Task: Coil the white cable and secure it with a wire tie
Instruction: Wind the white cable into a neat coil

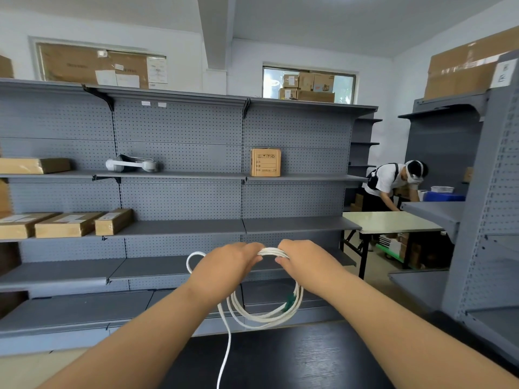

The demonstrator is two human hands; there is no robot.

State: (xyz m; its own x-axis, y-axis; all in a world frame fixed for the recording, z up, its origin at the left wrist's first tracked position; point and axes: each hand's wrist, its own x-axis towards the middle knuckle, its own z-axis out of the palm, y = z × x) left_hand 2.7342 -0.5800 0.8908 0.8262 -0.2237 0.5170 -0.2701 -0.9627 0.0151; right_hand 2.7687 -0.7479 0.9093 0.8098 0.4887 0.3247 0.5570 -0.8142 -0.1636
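We hold the white cable (264, 313) in mid-air above the far edge of a black tabletop (280, 360), in front of grey pegboard shelving (179, 197). Our left hand (227, 265) and right hand (303, 262) sit side by side, nearly touching, each with fingers clenched around the bundled top of the coil. The short stretch of bunched strands between the two hands is visible; it runs roughly level.

Below the hands the coil hangs as several loose loops, its lowest arc just above the far edge of the tabletop. A green wire tie (289, 302) shows on the right side of the loops, below the right hand; whether it is twisted closed we cannot tell. A single small loop of cable sticks out to the left of the left hand. One free strand drops from the coil, crosses the tabletop and leaves the view at the near edge.

On the shelving: a small cardboard box (265, 162) on the middle shelf, a white headset (132, 164) to its left, flat cartons (67, 224) lower left. Another person (390, 186) bends over a pale table (393, 221) at far right.
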